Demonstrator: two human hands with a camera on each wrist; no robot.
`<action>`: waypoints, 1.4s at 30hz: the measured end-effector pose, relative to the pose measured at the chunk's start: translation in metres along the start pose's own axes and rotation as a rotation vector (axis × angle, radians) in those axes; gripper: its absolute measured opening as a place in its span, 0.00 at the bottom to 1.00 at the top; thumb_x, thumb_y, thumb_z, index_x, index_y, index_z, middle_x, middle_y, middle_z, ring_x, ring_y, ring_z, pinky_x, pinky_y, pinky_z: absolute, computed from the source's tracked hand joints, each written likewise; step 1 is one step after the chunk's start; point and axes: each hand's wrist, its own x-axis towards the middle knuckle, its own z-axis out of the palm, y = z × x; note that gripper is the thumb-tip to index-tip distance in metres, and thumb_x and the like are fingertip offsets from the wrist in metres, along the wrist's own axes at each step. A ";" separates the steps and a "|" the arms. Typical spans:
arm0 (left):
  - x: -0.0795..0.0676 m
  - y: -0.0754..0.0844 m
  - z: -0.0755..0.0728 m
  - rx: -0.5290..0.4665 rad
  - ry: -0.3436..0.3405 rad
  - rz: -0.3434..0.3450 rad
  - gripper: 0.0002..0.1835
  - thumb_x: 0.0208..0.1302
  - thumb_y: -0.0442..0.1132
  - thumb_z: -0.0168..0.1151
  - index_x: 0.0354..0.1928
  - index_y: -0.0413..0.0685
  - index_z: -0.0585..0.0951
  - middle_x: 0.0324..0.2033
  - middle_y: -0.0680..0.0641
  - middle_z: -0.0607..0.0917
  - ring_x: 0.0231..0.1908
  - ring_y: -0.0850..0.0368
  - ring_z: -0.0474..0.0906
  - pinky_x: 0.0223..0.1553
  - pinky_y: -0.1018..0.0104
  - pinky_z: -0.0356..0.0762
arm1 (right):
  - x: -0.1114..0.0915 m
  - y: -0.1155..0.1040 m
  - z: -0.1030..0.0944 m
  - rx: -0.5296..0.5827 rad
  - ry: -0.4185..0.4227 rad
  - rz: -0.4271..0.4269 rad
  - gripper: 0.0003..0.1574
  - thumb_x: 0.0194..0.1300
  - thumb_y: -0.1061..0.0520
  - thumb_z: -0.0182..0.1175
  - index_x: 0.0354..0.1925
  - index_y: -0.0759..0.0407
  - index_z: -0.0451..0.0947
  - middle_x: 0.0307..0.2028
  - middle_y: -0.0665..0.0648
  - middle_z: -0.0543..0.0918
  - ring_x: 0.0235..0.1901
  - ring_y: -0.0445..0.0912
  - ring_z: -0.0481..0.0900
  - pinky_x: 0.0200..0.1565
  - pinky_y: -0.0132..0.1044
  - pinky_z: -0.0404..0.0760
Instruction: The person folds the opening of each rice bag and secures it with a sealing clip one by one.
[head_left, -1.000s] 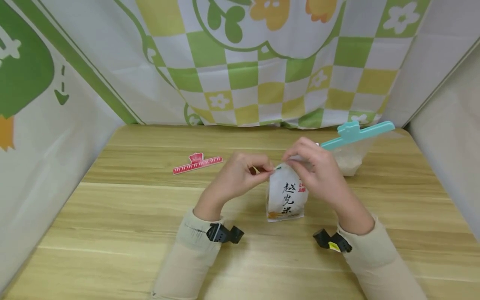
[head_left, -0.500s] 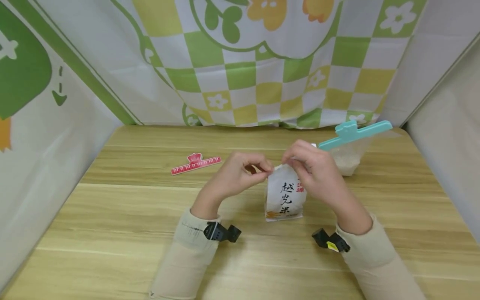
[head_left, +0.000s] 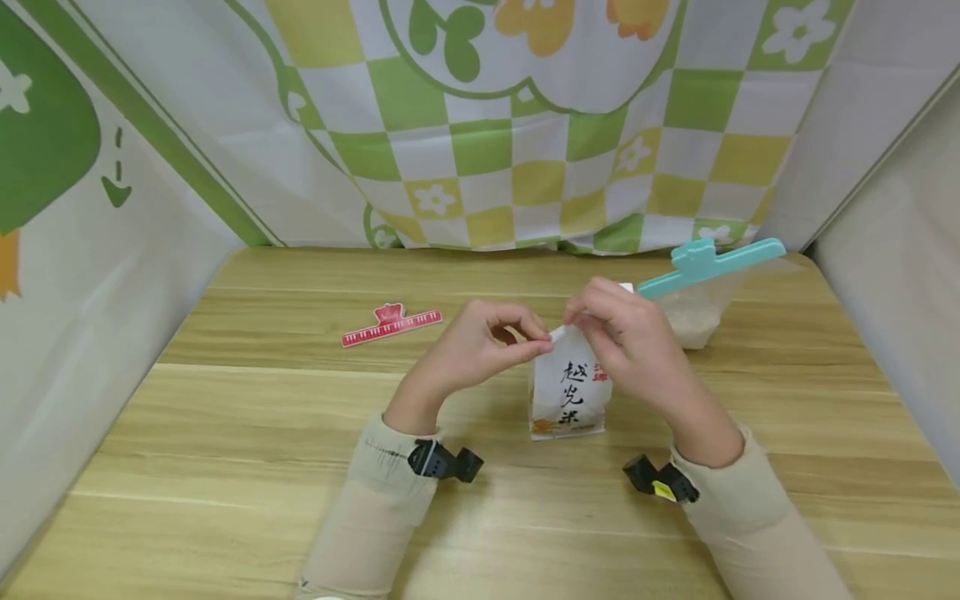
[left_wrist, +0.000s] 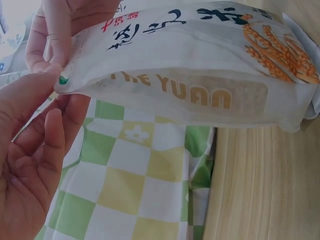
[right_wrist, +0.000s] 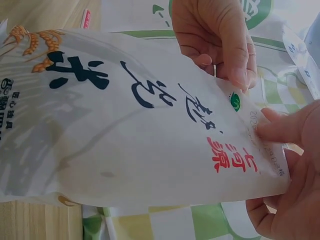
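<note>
A white rice bag [head_left: 567, 387] with black and red characters stands upright on the wooden table. My left hand [head_left: 495, 342] pinches its top left corner between thumb and fingers. With thumb and fingertips, my right hand [head_left: 626, 333] pinches the top edge farther right, covering part of the red print. In the left wrist view, the bag's side [left_wrist: 200, 100] shows gold lettering and a window with pale grains behind it. Orange rice ears and a small green mark are printed on the front [right_wrist: 125, 125] in the right wrist view.
Left of the hands lies a red clip [head_left: 392, 324] with a piano-key pattern. Behind the right hand, a clear bag [head_left: 693, 317] of pale grains is closed by a long turquoise clip [head_left: 708, 265]. A checked cloth [head_left: 540, 167] hangs at the table's back edge.
Both hands stay at the bag's top edge, with only slight finger movement. The bag remains standing in the same spot, and the head view shifts a little.
</note>
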 end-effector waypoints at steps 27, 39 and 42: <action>0.000 -0.003 0.005 -0.046 -0.003 0.038 0.03 0.59 0.26 0.68 0.29 0.37 0.85 0.33 0.41 0.87 0.35 0.61 0.82 0.40 0.64 0.85 | -0.002 -0.005 -0.012 0.057 -0.055 0.131 0.07 0.63 0.72 0.62 0.37 0.65 0.75 0.34 0.57 0.80 0.38 0.44 0.74 0.41 0.29 0.73; -0.001 -0.001 0.003 -0.041 -0.010 0.030 0.03 0.58 0.25 0.68 0.29 0.37 0.84 0.34 0.40 0.87 0.36 0.59 0.83 0.42 0.63 0.85 | 0.003 -0.004 -0.017 -0.180 0.063 -0.078 0.11 0.56 0.76 0.63 0.29 0.64 0.77 0.33 0.59 0.85 0.42 0.59 0.72 0.47 0.42 0.67; 0.000 -0.002 0.003 -0.036 -0.015 0.037 0.03 0.58 0.25 0.68 0.30 0.37 0.84 0.33 0.40 0.87 0.36 0.59 0.83 0.43 0.64 0.85 | 0.003 -0.002 -0.016 -0.151 0.063 -0.070 0.10 0.55 0.75 0.62 0.29 0.63 0.76 0.36 0.61 0.83 0.41 0.59 0.70 0.47 0.44 0.65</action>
